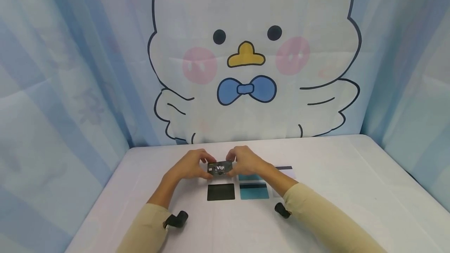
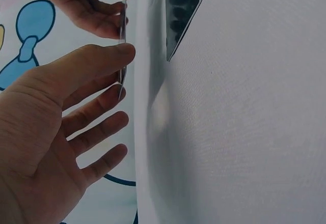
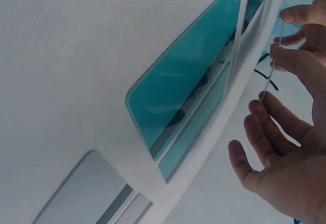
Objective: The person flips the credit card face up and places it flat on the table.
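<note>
A dark card marked "Vip" (image 1: pixel 220 168) is held up off the table by both hands, its printed face toward the head camera. My left hand (image 1: pixel 193 164) pinches its left end between thumb and fingers. At the other end, my right hand (image 1: pixel 246 161) pinches it likewise. Both wrist views show the card edge-on as a thin strip. Just below it on the table lies a black card (image 1: pixel 220 192). To the right are two teal cards, the nearer one (image 1: pixel 254 191) with a dark stripe, the farther one (image 1: pixel 247 177) partly behind the right hand.
Pale cards, one with a dark stripe (image 1: pixel 284 171), lie right of the teal ones, partly covered by the right forearm. The white table (image 1: pixel 351 190) ends at a back curtain (image 1: pixel 316 108) with a cartoon bird. A small black camera (image 1: pixel 177 219) sits on each wrist.
</note>
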`<state>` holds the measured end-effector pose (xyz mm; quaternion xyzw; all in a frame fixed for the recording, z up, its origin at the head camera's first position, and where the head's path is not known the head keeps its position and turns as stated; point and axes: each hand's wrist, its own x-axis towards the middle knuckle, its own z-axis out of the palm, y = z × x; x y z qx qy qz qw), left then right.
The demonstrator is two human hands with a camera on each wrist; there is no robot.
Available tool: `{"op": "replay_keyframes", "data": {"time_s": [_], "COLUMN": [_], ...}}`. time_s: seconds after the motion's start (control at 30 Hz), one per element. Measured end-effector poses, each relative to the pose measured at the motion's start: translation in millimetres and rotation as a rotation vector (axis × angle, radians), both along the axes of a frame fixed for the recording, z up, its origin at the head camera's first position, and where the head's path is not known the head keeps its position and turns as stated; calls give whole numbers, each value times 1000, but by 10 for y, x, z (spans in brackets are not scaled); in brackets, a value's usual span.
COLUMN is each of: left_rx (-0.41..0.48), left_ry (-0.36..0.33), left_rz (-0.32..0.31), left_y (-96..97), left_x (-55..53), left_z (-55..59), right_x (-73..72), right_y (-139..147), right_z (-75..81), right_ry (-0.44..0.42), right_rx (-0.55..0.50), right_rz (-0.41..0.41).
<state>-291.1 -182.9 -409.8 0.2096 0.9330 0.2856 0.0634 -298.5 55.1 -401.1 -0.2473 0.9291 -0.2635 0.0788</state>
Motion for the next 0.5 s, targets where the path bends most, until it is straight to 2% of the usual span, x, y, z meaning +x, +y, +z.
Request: {"op": "replay_keyframes", "data": {"time_s": [0.23, 0.5], "left_rx": [-37, -62], "left_ry": [-73, -76], "left_rz": [-1, -4], "left_y": [31, 61], "left_x": [-53, -96], "left_z": [-13, -82], "right_x": [8, -21], "right_y": [-9, -19], "right_z": [-30, -71], "right_ry": [-11, -12], "right_rx": [80, 129], "right_rz": [-7, -8]}}
